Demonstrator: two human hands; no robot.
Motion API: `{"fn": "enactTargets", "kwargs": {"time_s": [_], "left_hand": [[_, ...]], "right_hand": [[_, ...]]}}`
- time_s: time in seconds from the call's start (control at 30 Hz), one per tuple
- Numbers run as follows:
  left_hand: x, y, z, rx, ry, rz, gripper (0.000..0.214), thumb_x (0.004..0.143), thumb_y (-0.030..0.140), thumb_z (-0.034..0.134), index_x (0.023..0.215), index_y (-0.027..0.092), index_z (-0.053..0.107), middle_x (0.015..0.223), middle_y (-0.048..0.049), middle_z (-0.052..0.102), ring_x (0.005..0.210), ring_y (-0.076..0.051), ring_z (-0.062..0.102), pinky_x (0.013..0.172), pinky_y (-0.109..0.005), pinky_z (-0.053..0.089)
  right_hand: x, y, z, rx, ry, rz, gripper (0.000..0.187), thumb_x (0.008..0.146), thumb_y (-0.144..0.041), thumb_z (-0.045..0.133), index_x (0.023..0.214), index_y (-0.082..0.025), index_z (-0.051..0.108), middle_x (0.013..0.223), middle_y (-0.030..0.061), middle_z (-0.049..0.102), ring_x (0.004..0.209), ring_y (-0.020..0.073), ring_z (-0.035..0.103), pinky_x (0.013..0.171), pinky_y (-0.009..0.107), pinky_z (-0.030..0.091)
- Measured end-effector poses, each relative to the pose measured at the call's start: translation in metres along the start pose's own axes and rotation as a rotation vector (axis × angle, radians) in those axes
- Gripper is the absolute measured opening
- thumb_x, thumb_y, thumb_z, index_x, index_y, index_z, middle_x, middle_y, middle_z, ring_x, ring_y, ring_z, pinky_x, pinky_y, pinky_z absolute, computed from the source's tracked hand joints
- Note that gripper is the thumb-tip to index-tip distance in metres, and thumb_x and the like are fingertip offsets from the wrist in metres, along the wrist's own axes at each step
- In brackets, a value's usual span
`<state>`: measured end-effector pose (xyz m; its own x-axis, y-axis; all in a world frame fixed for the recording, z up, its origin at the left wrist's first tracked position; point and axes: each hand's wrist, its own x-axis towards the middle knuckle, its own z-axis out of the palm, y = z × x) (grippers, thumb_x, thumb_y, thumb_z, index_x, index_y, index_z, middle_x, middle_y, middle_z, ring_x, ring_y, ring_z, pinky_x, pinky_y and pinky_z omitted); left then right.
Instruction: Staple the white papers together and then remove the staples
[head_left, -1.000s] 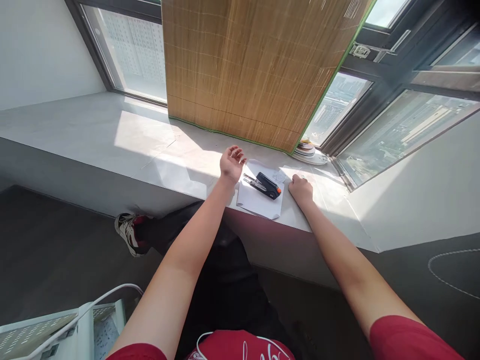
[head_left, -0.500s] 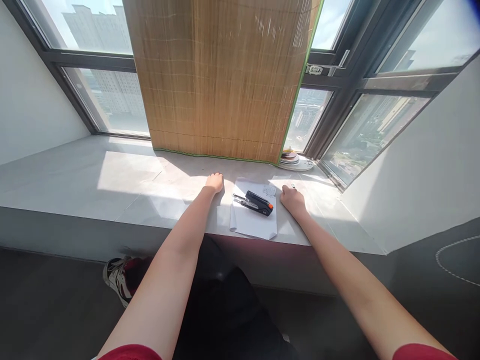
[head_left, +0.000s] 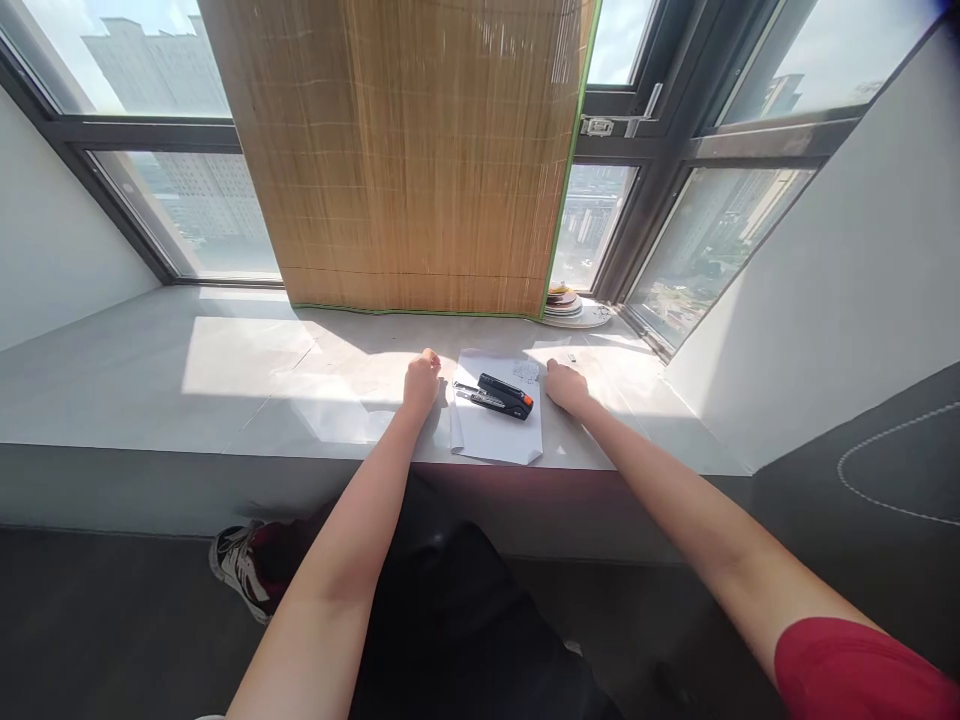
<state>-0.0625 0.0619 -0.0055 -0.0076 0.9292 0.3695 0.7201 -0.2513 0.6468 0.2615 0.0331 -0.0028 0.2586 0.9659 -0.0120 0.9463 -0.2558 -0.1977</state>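
Whereas your left hand (head_left: 421,382) was loosely open a second ago, the head view now shows it curled left of the paper (head_left: 491,440), your right hand (head_left: 568,388) curled opposite. Whether either grasps anything, I cannot tell. The stapler (head_left: 501,398) lies atop the paper.

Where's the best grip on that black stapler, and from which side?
Probably the thick end of the stapler, by the orange part, coming from the right with the right hand. That joined end faces this hand; the other end splays open toward the left hand. It lies on paper, so pinch across its sides.
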Motion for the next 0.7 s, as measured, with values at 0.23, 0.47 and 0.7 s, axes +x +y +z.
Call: {"fn": "enactTargets", "kwargs": {"time_s": [0.23,0.47,0.7], "left_hand": [[-0.029,0.027,-0.017,-0.383,-0.025,0.03,0.009,0.096,0.017,0.063,0.099,0.025,0.061,0.092,-0.0048,0.081,0.088,-0.021,0.077,0.084,-0.035,0.057],[-0.028,0.026,-0.019,-0.29,-0.101,0.179,0.01,0.084,0.021,0.079,0.091,0.024,0.072,0.092,-0.0037,0.08,0.083,-0.021,0.073,0.082,-0.036,0.058],[-0.03,0.026,-0.018,-0.115,-0.16,0.28,0.007,0.082,0.02,0.083,0.087,0.025,0.083,0.089,-0.0045,0.079,0.085,-0.024,0.071,0.086,-0.039,0.058]], "right_hand": [[-0.023,-0.02,0.017,0.209,0.17,-0.104,0.013,0.095,-0.019,0.051,0.084,-0.021,0.057,0.085,0.0054,0.065,0.085,0.0217,0.059,0.079,0.033,0.042],[-0.037,-0.015,0.011,0.716,0.227,-0.627,0.045,0.102,-0.061,0.048,0.077,-0.024,0.054,0.076,0.0021,0.058,0.075,0.0197,0.054,0.075,0.033,0.047],[-0.045,-0.032,0.024,0.583,0.099,-0.86,0.051,0.093,-0.049,0.072,0.136,-0.024,0.06,0.125,0.0117,0.073,0.11,0.0298,0.069,0.1,0.043,0.053]]}}
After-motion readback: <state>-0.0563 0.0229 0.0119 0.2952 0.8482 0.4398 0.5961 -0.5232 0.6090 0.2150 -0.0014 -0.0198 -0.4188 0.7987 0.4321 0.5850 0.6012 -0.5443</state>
